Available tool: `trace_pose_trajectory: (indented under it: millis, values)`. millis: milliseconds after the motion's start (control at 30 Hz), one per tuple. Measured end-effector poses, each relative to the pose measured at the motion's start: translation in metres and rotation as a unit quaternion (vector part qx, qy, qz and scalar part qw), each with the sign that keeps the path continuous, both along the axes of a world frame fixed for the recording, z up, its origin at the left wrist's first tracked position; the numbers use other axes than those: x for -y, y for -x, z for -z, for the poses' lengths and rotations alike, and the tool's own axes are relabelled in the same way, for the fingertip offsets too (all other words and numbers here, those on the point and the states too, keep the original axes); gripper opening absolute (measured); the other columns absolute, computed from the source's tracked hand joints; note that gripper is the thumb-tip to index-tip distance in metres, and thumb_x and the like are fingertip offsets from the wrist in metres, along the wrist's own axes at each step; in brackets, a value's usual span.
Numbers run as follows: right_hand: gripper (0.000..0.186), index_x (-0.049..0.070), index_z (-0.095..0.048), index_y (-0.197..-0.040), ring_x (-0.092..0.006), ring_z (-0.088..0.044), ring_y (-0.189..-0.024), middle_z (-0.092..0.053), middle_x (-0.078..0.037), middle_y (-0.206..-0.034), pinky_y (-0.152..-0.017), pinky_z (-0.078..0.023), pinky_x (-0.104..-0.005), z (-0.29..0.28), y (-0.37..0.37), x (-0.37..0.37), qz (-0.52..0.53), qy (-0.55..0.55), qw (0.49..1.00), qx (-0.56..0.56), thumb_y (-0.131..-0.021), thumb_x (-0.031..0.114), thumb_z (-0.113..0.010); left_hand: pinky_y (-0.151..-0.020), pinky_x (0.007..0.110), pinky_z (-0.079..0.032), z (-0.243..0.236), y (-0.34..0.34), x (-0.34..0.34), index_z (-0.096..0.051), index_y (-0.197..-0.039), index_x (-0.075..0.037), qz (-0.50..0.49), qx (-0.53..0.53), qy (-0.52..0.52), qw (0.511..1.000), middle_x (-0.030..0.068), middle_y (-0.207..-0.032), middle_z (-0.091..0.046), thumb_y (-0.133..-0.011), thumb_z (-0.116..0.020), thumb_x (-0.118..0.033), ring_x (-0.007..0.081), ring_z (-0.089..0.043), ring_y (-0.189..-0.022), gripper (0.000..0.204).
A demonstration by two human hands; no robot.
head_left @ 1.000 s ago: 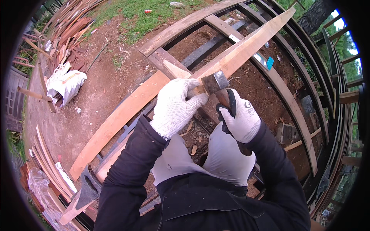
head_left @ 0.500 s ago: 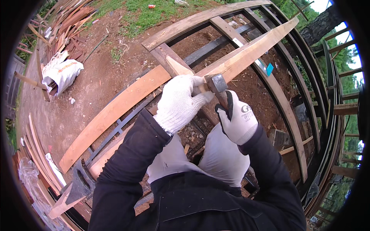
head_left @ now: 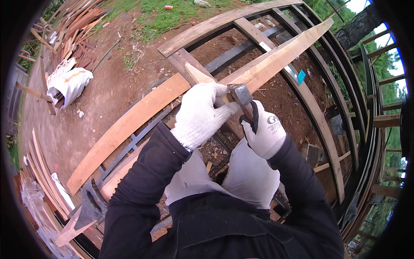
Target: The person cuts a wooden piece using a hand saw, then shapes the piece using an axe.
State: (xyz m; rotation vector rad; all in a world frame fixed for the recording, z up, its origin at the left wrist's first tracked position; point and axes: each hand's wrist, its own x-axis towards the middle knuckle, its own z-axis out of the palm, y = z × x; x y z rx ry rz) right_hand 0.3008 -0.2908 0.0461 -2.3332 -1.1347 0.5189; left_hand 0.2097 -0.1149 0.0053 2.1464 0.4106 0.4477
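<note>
My right hand, in a white glove with dark fingers and palm, is closed around the handle of a hammer. The metal hammer head is beside the fingertips of my left hand, which wears a white knitted glove. Its thumb and forefinger curl around the near end of a long wooden board, with pale wood showing between them. Any small thing under those fingers is hidden. The board lies slantwise across a wooden frame, over my knees' far side.
A handsaw lies at the lower left, beside a curved plank. A small teal object is on a frame slat. A white sack and a heap of scrap wood lie on the dirt at the far left. A tree trunk leans at the upper right.
The hammer head and my right hand have shifted very slightly to the left. My left hand keeps its place at the board's end.
</note>
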Motion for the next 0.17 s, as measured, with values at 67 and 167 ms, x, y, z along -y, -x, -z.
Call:
trace_pose_trajectory:
  millis: [67, 167]
  values:
    - [0.036, -0.001, -0.048, -0.123, -0.0435, -0.069, -0.081, -0.067, -0.025, -0.088, -0.070, -0.054, -0.0497, 0.0025, 0.0036, 0.0031, 0.015, -0.003, 1.000, -0.023, -0.094, 0.013, -0.063, -0.078, 0.034, -0.059, -0.0029, 0.0024, 0.0008, -0.070, -0.115, 0.001, 0.001, -0.011, 0.006, 1.000, 0.0149, -0.096, -0.075, -0.080, -0.086, -0.029, 0.0221, -0.074, -0.085, 0.048]
    - [0.038, 0.000, -0.048, -0.123, -0.0441, -0.069, -0.085, -0.068, -0.028, -0.092, -0.072, -0.054, -0.0516, 0.0069, 0.0002, 0.0076, 0.008, -0.030, 0.999, -0.041, -0.093, 0.016, -0.065, -0.080, 0.035, -0.059, -0.0076, 0.0040, 0.0024, -0.069, -0.120, 0.000, 0.009, -0.039, 0.021, 0.999, 0.0161, -0.099, -0.075, -0.080, -0.086, -0.029, 0.0223, -0.075, -0.087, 0.051]
